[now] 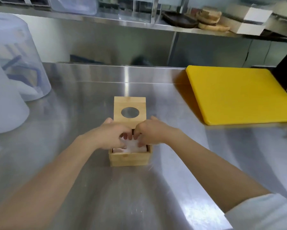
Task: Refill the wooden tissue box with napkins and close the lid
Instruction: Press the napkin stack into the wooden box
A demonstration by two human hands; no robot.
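A small wooden tissue box (130, 158) stands in the middle of the steel counter. Its lid (129, 112), with an oval hole, is swung up and open at the back. White napkins (131, 146) lie inside the box, partly hidden by my fingers. My left hand (112, 135) and my right hand (150, 132) are both over the open box, fingers curled down onto the napkins, pinching the top of the stack. The picture is blurred by motion.
A yellow cutting board (238, 93) lies at the right. Translucent plastic containers (15, 63) stand at the left. A steel shelf (172, 28) at the back carries dark and wooden plates (209, 19) and a white box (253, 20).
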